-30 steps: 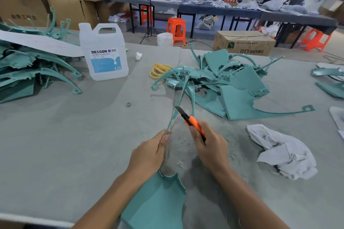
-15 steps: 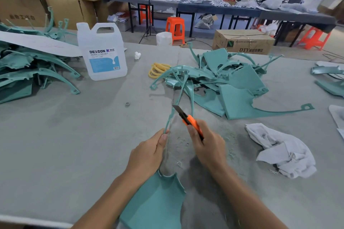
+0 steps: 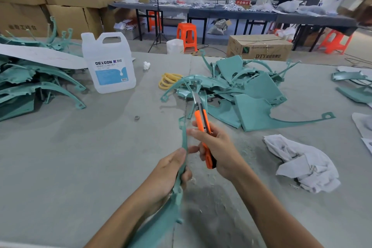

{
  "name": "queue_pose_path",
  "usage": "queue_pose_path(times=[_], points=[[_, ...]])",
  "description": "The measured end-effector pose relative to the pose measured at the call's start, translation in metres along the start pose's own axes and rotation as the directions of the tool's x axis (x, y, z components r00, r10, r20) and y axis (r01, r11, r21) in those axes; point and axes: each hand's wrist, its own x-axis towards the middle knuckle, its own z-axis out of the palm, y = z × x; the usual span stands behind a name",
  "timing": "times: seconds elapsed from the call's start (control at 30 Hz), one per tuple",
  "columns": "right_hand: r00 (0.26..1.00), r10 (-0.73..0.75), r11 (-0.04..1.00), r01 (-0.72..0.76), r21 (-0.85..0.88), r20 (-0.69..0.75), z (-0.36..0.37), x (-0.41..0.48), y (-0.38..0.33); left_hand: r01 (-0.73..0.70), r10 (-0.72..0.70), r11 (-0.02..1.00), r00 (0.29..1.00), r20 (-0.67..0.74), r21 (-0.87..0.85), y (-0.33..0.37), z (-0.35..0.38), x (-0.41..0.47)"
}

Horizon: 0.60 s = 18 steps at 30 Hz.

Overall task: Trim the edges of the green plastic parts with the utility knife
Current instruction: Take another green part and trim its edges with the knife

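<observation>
We hold one green plastic part (image 3: 183, 141) in our left hand (image 3: 168, 174), fingers and thumb curled round its narrow arm. The arm rises past the fingertips, and the wider panel runs back under the left wrist towards us. Our right hand (image 3: 218, 151), just beside the left and slightly farther out, grips the orange utility knife (image 3: 202, 125) with fingers wrapped round the handle. Its blade points away from us, close to the right of the part's upper tip; we cannot tell whether the edge touches the plastic. Pale shavings (image 3: 209, 185) lie on the grey counter (image 3: 70, 157) beneath and between both hands. Straight beyond the knife a heap of green parts (image 3: 259, 96) covers the counter, with a yellow coil (image 3: 168, 81) at its left edge. To the right of the right hand lies a crumpled white cloth (image 3: 302, 164). Beyond and left of the left hand stands a white jug (image 3: 109, 66), a small ring (image 3: 137, 118) lies nearer, and another green heap (image 3: 30, 86) sits far left.
</observation>
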Motion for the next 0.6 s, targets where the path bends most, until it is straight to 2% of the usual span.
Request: queue_pose_path(times=[0.03,0.13,0.23,0.3,0.4,0.47,0.53,0.57,0.6], points=[[1.0,0.019,1.0,-0.019,0.023,0.018,-0.002,-0.001,-0.003,0.017,-0.014,0.998,0.999,0.038,-0.064,0.002,-0.001,-0.004],[0.994,0.056,0.997,-0.05,-0.063,0.096,-0.003,-0.002,-0.008,0.061,-0.045,0.992,0.989,0.139,-0.114,0.004,-0.005,-0.011],[0.989,0.092,0.994,-0.085,-0.065,0.117,0.001,0.0,-0.005,0.133,-0.11,0.981,0.981,0.162,-0.14,0.005,-0.007,-0.014],[0.991,0.106,0.994,-0.103,-0.045,0.082,0.002,0.002,-0.005,0.207,-0.182,0.972,0.961,0.208,-0.108,0.007,-0.011,-0.015],[0.992,0.108,0.989,-0.114,-0.094,-0.068,-0.006,0.009,-0.005,0.366,-0.326,0.92,0.913,0.244,-0.141,0.007,-0.031,-0.016],[0.975,0.138,0.981,-0.159,-0.113,-0.174,-0.017,0.013,-0.004,0.383,-0.334,0.878,0.92,0.206,-0.286,0.007,-0.055,-0.022],[0.95,0.186,0.968,-0.221,-0.117,-0.253,-0.025,0.017,0.001,0.275,-0.253,0.835,0.961,0.112,-0.477,0.014,-0.081,-0.032],[0.936,0.21,0.962,-0.249,-0.11,-0.282,-0.028,0.018,0.005,0.178,-0.224,0.836,0.974,-0.026,-0.52,0.017,-0.091,-0.036],[0.923,0.232,0.957,-0.272,-0.096,-0.307,-0.03,0.02,0.008,0.058,-0.187,0.876,0.956,-0.226,-0.478,0.018,-0.1,-0.039]])
